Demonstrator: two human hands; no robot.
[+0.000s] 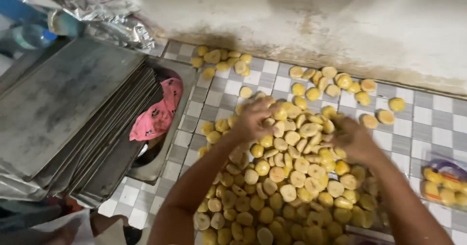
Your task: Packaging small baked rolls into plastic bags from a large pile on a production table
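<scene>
A big heap of small round yellow cakes point(287, 177) lies on a checked grey-and-white tablecloth point(224, 87). My left hand point(255, 118) is at the upper left of the heap, its fingers curled over several cakes. My right hand point(352, 138) rests on the heap's right side, fingers bent into the cakes. Both hands are blurred, so I cannot tell exactly which cakes they grip. More cakes lie scattered toward the wall point(335, 82), with a small cluster point(221, 60) at the back.
A tall stack of flat metal baking trays point(68, 113) fills the left side, with a pink cloth point(158, 113) tucked beside it. Crumpled foil bags point(102, 14) lie at the back left. A clear bag of cakes point(445, 184) sits at the right edge. A stained wall point(340, 26) runs behind.
</scene>
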